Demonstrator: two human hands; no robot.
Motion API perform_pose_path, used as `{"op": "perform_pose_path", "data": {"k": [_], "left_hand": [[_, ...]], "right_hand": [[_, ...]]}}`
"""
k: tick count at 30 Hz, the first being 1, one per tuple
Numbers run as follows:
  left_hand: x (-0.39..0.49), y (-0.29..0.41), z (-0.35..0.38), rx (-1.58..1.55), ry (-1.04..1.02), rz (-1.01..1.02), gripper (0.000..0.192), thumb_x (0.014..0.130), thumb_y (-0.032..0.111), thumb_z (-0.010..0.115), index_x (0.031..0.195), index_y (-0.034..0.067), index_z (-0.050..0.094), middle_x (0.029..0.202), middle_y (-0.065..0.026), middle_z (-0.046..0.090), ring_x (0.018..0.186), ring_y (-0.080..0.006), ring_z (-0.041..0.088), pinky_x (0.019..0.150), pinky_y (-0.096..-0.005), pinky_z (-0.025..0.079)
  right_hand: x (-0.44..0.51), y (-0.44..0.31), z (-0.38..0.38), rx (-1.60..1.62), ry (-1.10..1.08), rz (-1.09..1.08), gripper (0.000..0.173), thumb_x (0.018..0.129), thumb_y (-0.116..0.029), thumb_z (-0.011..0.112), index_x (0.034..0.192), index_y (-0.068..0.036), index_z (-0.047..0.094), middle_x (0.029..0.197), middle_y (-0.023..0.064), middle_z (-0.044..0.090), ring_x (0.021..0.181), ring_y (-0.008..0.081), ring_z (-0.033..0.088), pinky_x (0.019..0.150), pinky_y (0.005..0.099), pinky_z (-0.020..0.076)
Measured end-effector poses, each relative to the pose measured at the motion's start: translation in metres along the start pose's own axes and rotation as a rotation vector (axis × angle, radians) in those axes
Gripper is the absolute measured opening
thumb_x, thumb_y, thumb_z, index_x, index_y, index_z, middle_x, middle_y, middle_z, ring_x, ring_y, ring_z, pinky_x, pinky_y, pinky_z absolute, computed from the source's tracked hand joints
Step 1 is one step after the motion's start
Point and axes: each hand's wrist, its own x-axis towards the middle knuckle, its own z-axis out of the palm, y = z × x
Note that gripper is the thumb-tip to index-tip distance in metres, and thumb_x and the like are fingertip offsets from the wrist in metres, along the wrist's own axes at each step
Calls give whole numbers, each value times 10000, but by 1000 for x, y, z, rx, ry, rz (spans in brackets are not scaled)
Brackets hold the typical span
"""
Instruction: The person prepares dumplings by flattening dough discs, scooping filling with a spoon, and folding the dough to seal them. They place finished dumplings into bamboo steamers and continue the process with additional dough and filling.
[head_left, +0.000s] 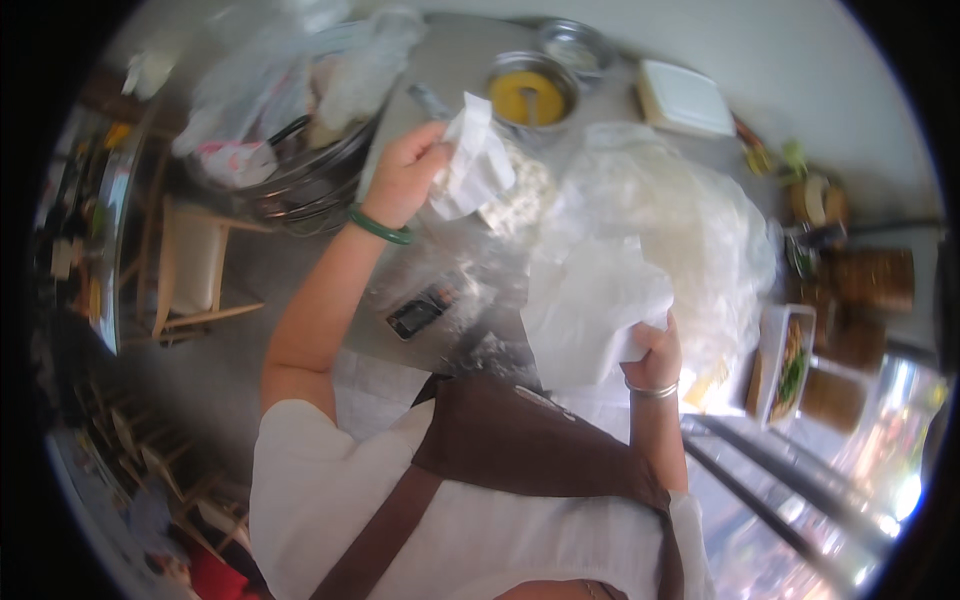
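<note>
My left hand (415, 169), with a green bangle at its wrist, pinches a crumpled white sheet (478, 166) that looks like paper or cloth. A larger thin white sheet (589, 307) hangs from my right hand (657, 352), which wears a silver bangle. Under and beside the left sheet lies a pale speckled mass (525, 187), blurred. Large translucent plastic bags (675, 210) cover the right part of the table (390, 281). A dark phone-like object (420, 313) rests on crinkled clear plastic in front of me. Beyond my left hand stands a metal bowl of yellow food (527, 97) with a utensil in it.
Another metal bowl (576, 46) and a lidded white container (686, 97) stand at the back. Large metal vessels (315, 176) with plastic bags are at left, near a wooden chair (199, 262). At right, a white tray (784, 367) holds greens.
</note>
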Motion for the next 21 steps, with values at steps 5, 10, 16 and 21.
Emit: {"op": "perform_pose_path", "data": {"k": [5,10,16,21], "left_hand": [[-27,2,118,-150,-210,-122,179,812,-2,529,924,-10,669,828,-6,632,739,-77,551,656,-219,433],[-79,-3,220,-210,-513,-10,106,758,94,633,682,44,579,984,-131,631,805,-153,585,721,-257,444],[-158,-36,332,49,-606,22,114,808,7,535,775,28,642,808,-59,647,752,-121,583,681,-247,460],[-225,-48,429,168,-853,-90,256,826,-48,412,848,18,658,758,-38,640,701,-110,590,633,-270,467]], "right_hand": [[-71,-23,-62,74,151,-173,614,685,3,504,1292,37,408,1158,155,569,1050,296,584,916,396,479],[-158,-37,-136,240,214,-300,591,700,36,504,1284,54,420,1167,165,577,1071,298,583,940,414,467],[-259,-43,-221,345,343,-448,550,731,6,604,1257,61,454,1164,150,591,1063,277,590,930,398,465],[-337,-61,-285,437,444,-603,559,729,-12,611,1261,52,451,1173,152,589,1067,279,588,940,404,464]]}}
